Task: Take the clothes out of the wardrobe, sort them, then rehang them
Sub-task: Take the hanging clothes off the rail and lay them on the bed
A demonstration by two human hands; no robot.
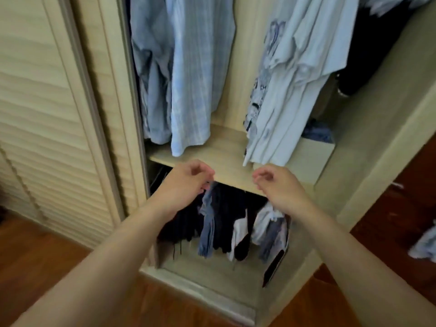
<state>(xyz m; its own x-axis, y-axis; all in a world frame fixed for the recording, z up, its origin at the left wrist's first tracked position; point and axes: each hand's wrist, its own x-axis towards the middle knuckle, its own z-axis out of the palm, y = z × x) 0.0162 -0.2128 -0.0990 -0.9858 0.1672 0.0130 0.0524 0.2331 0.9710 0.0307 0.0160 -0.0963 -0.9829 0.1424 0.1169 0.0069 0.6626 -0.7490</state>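
Observation:
The open wardrobe holds hanging clothes: light blue striped shirts (188, 74) at upper left, and pale blue tops (295, 90) at upper right. Below the wooden shelf (226, 161), dark and blue garments (212, 220) hang in the lower compartment. My left hand (186, 182) is in front of the shelf edge with fingers curled and nothing visible in it; its lower fingertips are close to the top of a blue garment. My right hand (276, 185) is level with it, about a hand's width to the right, fingers curled with nothing in them.
A louvred sliding door (47, 138) covers the wardrobe's left side. Dark clothing (368, 55) hangs at the far right above a pale box (313, 156) on the shelf. A blue garment (424, 246) lies on the wood floor (35, 251) at right.

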